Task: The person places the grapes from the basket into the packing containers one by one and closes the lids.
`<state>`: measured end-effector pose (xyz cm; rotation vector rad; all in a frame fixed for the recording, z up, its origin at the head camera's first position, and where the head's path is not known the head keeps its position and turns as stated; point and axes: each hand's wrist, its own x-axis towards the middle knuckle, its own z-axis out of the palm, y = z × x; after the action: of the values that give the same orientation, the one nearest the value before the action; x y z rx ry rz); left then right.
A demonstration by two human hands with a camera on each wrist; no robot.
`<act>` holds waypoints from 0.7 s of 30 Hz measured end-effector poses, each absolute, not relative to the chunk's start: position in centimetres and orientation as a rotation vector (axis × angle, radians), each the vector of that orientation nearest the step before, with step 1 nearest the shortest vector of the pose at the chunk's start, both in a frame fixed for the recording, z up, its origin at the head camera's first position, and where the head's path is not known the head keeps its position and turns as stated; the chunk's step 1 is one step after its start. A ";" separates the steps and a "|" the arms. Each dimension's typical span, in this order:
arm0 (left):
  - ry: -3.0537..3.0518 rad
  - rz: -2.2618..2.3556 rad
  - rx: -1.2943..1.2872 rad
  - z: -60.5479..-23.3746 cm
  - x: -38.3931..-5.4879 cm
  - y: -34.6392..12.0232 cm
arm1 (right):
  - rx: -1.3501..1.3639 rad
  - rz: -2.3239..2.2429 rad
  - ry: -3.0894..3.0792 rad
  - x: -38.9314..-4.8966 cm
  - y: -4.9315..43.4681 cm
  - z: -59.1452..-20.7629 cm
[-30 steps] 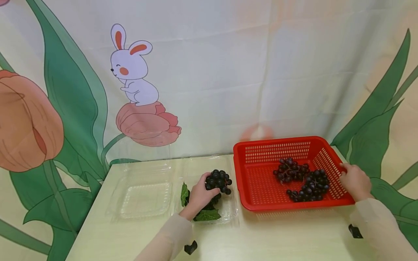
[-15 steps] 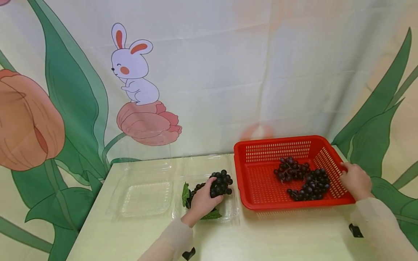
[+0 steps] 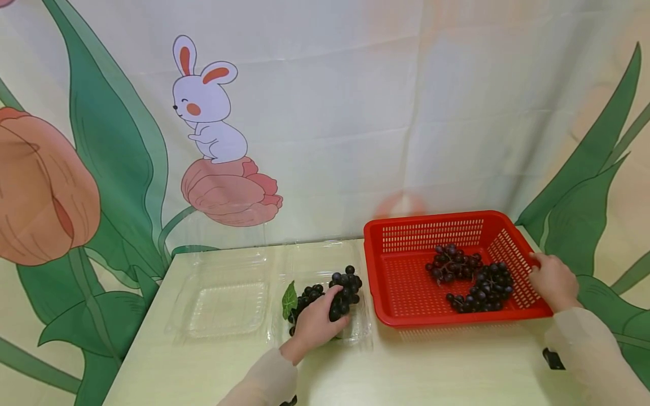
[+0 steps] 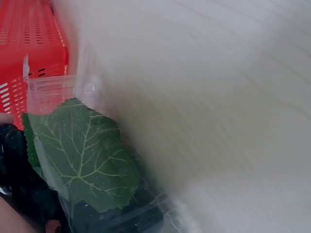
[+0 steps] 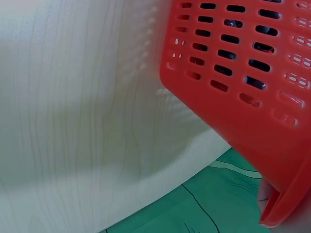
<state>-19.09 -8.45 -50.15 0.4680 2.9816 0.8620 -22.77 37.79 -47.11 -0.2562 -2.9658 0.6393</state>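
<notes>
My left hand (image 3: 316,324) holds a bunch of dark grapes (image 3: 347,288) low in a clear plastic box (image 3: 361,332). Beside that hand, more dark grapes (image 3: 307,298) lie in the same box, with a green leaf (image 3: 290,300) at their left. A broad veined leaf (image 4: 82,160) shows against the box wall in the left wrist view; the fingers are mostly out of that frame. My right hand (image 3: 554,283) grips the right rim of a red plastic basket (image 3: 393,322), its fingertips (image 5: 265,194) curled behind the rim in the right wrist view.
Two dark grape bunches, one near the back (image 3: 451,265) and one near the front (image 3: 484,290), lie in the basket's right half. Another clear plastic box (image 3: 225,332) stands open at the left. A printed cloth (image 3: 325,141) hangs behind the pale table (image 3: 406,366).
My left hand and its grape bunch have shifted slightly right and lower in the box. More of the grapes at the left are exposed, while the front leaf is now hidden. My right hand stays put.
</notes>
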 end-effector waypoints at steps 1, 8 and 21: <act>3.000 0.830 0.482 -50.2 -19.0 -8.5 | -0.256 0.640 -2.967 -22.8 37.8 -47.1; 3.079 0.635 0.605 -50.9 -18.7 -8.5 | -0.265 0.638 -2.974 -22.8 37.8 -47.1; 3.135 0.291 0.809 -51.5 -17.8 -8.4 | -0.275 0.641 -2.982 -22.8 37.8 -47.0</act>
<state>-17.84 -8.42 -51.53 0.8090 3.1346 0.2907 -22.79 37.84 -47.03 -0.2752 -2.9821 0.6414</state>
